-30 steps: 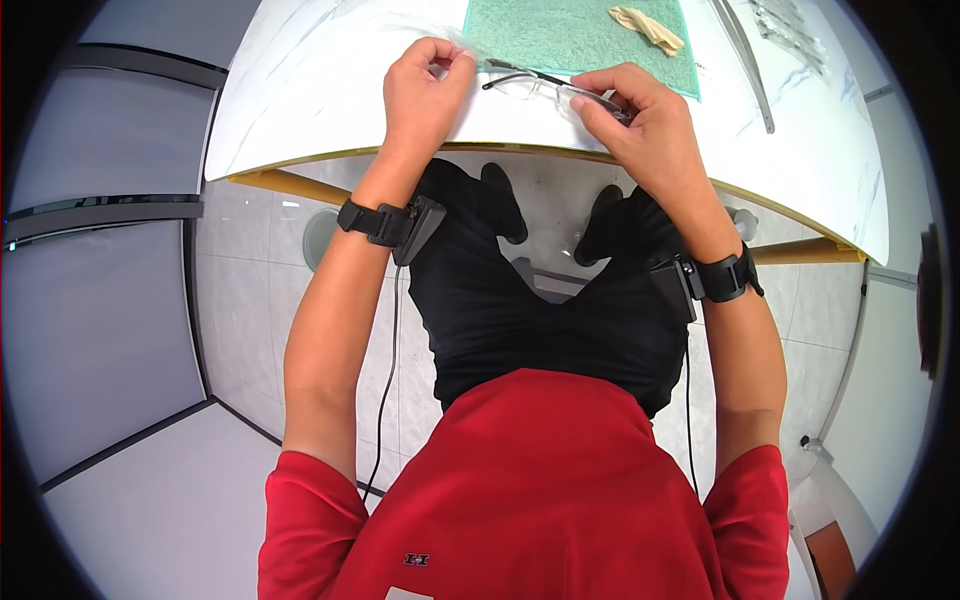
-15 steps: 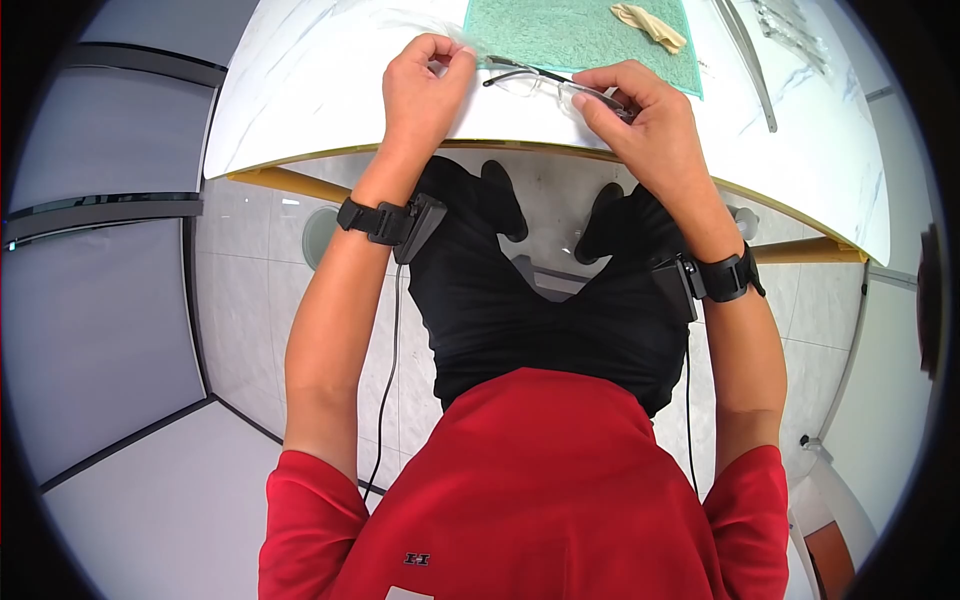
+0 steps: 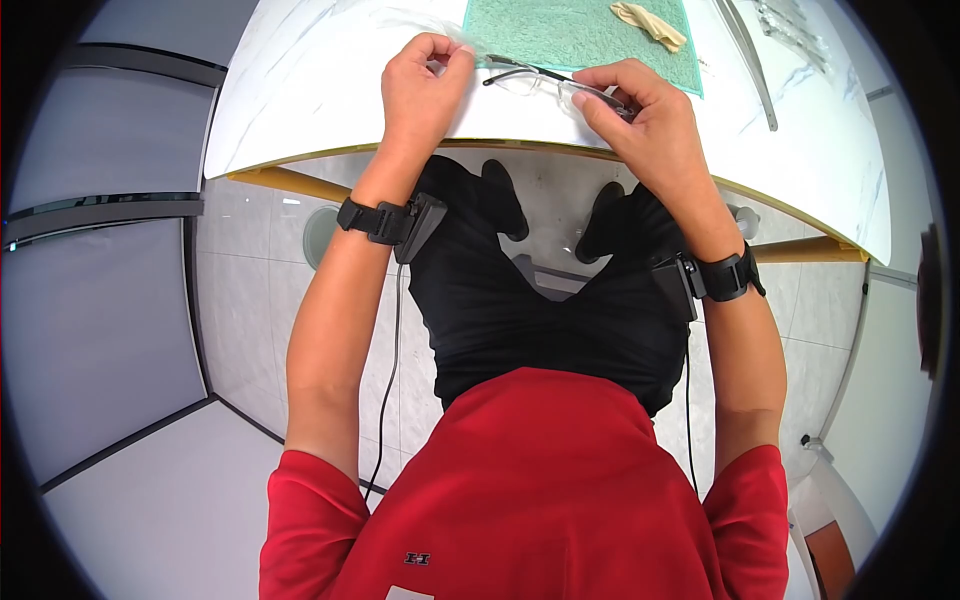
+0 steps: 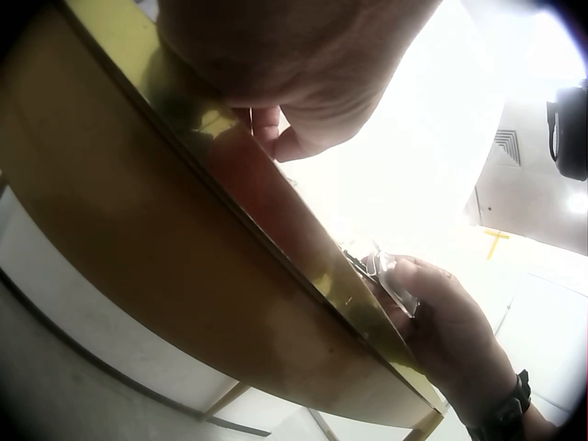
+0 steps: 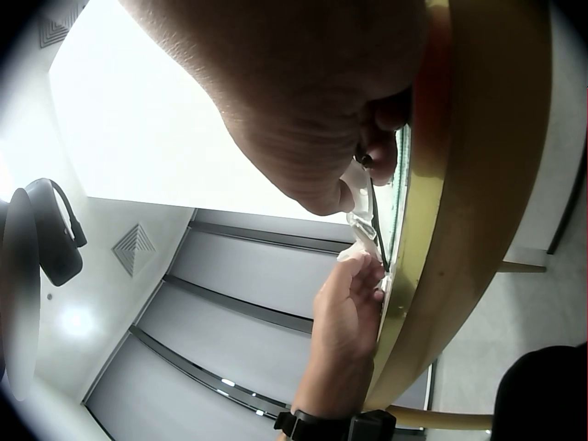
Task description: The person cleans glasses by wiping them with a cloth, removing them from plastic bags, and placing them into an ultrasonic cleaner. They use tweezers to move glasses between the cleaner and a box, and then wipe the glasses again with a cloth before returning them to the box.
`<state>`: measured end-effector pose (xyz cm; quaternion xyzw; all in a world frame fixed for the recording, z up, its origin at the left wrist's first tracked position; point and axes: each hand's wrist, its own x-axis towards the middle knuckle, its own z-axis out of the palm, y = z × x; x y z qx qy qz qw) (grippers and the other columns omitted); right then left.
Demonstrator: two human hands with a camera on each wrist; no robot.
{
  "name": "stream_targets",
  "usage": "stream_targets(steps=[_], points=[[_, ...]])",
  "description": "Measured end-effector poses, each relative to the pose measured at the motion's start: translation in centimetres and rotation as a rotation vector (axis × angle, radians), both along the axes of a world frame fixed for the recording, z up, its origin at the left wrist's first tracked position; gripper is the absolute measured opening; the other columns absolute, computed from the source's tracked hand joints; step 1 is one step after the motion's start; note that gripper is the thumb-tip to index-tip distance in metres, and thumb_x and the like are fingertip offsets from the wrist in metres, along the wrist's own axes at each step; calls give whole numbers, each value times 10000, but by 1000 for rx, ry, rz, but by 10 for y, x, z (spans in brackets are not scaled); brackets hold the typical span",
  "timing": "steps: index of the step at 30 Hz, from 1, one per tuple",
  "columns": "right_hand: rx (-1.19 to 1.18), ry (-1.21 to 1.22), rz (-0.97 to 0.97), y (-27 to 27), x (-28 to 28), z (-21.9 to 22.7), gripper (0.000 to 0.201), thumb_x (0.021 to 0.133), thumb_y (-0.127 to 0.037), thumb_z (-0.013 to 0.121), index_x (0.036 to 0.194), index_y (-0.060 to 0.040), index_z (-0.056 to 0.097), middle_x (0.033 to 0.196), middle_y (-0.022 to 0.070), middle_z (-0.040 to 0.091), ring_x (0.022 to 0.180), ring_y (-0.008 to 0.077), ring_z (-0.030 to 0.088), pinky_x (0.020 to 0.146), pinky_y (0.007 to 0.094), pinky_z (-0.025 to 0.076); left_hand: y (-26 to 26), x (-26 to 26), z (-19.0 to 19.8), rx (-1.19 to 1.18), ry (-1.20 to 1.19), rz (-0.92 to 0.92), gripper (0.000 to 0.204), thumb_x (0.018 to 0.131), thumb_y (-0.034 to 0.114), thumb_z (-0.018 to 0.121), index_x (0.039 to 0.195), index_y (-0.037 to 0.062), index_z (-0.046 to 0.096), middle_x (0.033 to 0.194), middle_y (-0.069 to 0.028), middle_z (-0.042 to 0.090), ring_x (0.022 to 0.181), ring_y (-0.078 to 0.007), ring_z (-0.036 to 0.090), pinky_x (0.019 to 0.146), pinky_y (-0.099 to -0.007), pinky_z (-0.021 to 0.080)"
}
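Clear-lensed glasses (image 3: pixel 553 78) with dark temples are held just above the table's front edge. The right hand (image 3: pixel 650 125) pinches them at one end between thumb and fingers, with the temples pointing toward the left hand. The left hand (image 3: pixel 425 92) pinches a thin, transparent film (image 3: pixel 420 22) between thumb and forefinger, close to the temple tips. In the right wrist view, whitish clear material (image 5: pixel 356 250) shows at the left hand (image 5: pixel 340 322), beside a dark temple. The left wrist view shows the glasses (image 4: pixel 367 265) at the right hand (image 4: pixel 450 322).
A green cloth (image 3: pixel 560 35) lies on the white marbled table (image 3: pixel 320 90), with a crumpled beige cloth (image 3: pixel 650 27) on it. Farther right are a long grey metal strip (image 3: pixel 748 65) and clear plastic packets (image 3: pixel 795 35). The table's curved gold edge runs below both hands.
The glasses and the right hand have shifted very slightly since the earliest frame. Both hands keep their grips.
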<state>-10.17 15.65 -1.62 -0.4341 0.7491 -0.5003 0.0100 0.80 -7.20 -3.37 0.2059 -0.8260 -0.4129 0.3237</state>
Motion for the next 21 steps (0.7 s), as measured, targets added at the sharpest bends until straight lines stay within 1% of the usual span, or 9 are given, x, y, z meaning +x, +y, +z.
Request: stream_targets(steps=[10, 13, 21], points=[[-5, -10, -2, 0, 0, 0, 242, 873, -227, 745, 1024, -37, 751, 928, 82, 727, 705, 182, 650, 673, 291, 526, 0, 0, -1, 0, -10, 11, 205, 903, 206, 730, 931, 4, 712, 807, 12, 663, 748, -61, 548, 694, -227, 455], [-9, -16, -2, 0, 0, -1, 243, 875, -228, 746, 1025, -37, 751, 930, 80, 728, 706, 178, 650, 674, 290, 527, 0, -1, 0, -3, 39, 22, 218, 858, 218, 724, 866, 1, 699, 741, -18, 673, 690, -92, 561, 656, -257, 474], [-17, -43, -11, 0, 1, -1, 240, 871, -224, 754, 1030, -45, 751, 902, 69, 728, 694, 161, 644, 665, 282, 525, 0, -1, 0, -8, 44, 24, 220, 858, 211, 723, 870, -7, 697, 738, -25, 671, 692, -98, 565, 662, -261, 481]])
